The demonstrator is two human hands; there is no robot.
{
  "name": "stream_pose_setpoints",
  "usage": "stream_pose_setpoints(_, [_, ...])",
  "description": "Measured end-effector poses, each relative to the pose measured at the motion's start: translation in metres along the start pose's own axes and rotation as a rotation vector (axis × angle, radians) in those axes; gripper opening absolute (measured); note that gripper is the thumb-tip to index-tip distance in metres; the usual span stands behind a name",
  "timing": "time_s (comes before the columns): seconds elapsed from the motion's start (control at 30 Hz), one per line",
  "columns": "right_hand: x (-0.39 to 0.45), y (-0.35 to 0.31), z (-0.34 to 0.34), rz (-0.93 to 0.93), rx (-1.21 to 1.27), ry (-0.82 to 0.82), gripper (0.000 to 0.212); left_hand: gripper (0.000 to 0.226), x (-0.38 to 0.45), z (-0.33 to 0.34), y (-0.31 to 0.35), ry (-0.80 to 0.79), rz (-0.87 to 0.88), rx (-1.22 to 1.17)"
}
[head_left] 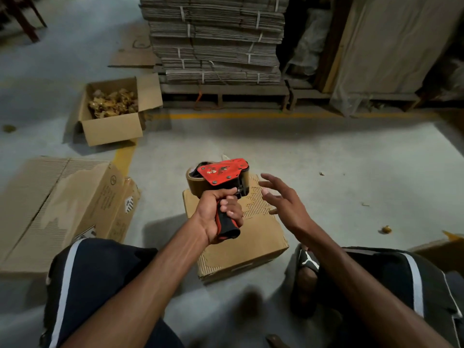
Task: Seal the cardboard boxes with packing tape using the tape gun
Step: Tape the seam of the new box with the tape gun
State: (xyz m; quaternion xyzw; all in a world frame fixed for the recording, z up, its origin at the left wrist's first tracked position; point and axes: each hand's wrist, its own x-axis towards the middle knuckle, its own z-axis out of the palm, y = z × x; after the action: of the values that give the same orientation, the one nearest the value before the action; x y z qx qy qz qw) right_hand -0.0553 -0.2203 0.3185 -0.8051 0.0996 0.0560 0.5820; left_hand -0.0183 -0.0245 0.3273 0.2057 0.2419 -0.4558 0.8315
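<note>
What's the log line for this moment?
left hand: grips tape gun handle | right hand: open, beside gun, holds nothing | gun: above closed box on floor | tape on box: cannot tell

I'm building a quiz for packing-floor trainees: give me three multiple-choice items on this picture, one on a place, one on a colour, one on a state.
1. Where does the open box of crumpled brown scraps stand?
A. On the wooden pallet
B. On the floor, far left of the closed box
C. On the person's lap

2. What colour is the tape gun's side plate?
A. Red
B. Blue
C. Green

3. What is the right hand doing?
A. Gripping the tape gun's handle
B. Pressing flat on the closed box
C. Held open beside the tape gun, holding nothing

Answers:
1 B: it sits on the grey floor, up and left of the closed cardboard box.
2 A: the plate above the brown tape roll is red.
3 C: its fingers are spread in the air; the left hand grips the handle.
</note>
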Motion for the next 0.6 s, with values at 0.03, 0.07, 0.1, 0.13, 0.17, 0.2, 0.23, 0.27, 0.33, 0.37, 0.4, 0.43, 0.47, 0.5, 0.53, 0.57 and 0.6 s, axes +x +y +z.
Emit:
stream_pose_setpoints(0.03, [0.001,0.0,0.003,0.029,0.056,-0.012,0.045,0.028,0.003,0.0,0.0,-0.001,-0.005,-0.012])
stream_pose_setpoints(0.07, [0.003,0.0,0.005,0.055,0.106,-0.022,0.048,0.028,0.005,0.001,0.0,-0.001,-0.008,-0.015])
stream_pose_setpoints(0.1, [0.005,-0.001,0.007,0.08,0.145,-0.039,0.052,0.029,0.008,0.001,-0.001,0.0,-0.01,-0.009])
stream_pose_setpoints(0.13, [0.007,-0.002,0.008,0.1,0.173,-0.056,0.055,0.029,0.009,0.001,-0.002,0.002,-0.012,0.0])
stream_pose_setpoints(0.17, [0.009,-0.003,0.01,0.116,0.198,-0.074,0.058,0.03,0.01,0.002,-0.003,0.004,-0.017,0.009])
stream_pose_setpoints(0.2, [0.01,-0.003,0.012,0.129,0.22,-0.087,0.059,0.031,0.011,0.002,-0.003,0.005,-0.023,0.017])
stream_pose_setpoints(0.23, [0.011,-0.004,0.014,0.136,0.242,-0.093,0.06,0.031,0.012,0.003,-0.004,0.006,-0.03,0.022])
stream_pose_setpoints(0.27, [0.011,-0.005,0.016,0.137,0.261,-0.093,0.061,0.031,0.013,0.003,-0.005,0.007,-0.036,0.026])
stream_pose_setpoints(0.33, [0.013,-0.008,0.019,0.132,0.287,-0.093,0.064,0.031,0.015,0.004,-0.008,0.02,-0.038,0.031])
stream_pose_setpoints(0.37, [0.013,-0.009,0.02,0.13,0.296,-0.093,0.064,0.031,0.016,0.004,-0.009,0.031,-0.03,0.038])
stream_pose_setpoints(0.4, [0.014,-0.009,0.021,0.132,0.303,-0.094,0.064,0.031,0.017,0.003,-0.009,0.041,-0.023,0.043])
stream_pose_setpoints(0.43, [0.014,-0.009,0.022,0.136,0.308,-0.094,0.066,0.031,0.018,0.002,-0.009,0.048,-0.019,0.042])
stream_pose_setpoints(0.47, [0.014,-0.009,0.022,0.142,0.312,-0.092,0.07,0.03,0.018,0.001,-0.009,0.051,-0.017,0.036])
stream_pose_setpoints(0.5, [0.014,-0.009,0.022,0.15,0.315,-0.087,0.071,0.03,0.018,0.0,-0.008,0.054,-0.015,0.029])
stream_pose_setpoints(0.53, [0.014,-0.008,0.021,0.16,0.318,-0.079,0.071,0.029,0.018,-0.001,-0.007,0.059,-0.011,0.023])
stream_pose_setpoints(0.57, [0.013,-0.007,0.021,0.171,0.32,-0.068,0.07,0.029,0.018,-0.002,-0.006,0.064,-0.008,0.016])
stream_pose_setpoints(0.6, [0.013,-0.007,0.02,0.18,0.319,-0.053,0.068,0.028,0.018,-0.003,-0.004,0.07,-0.005,0.007])
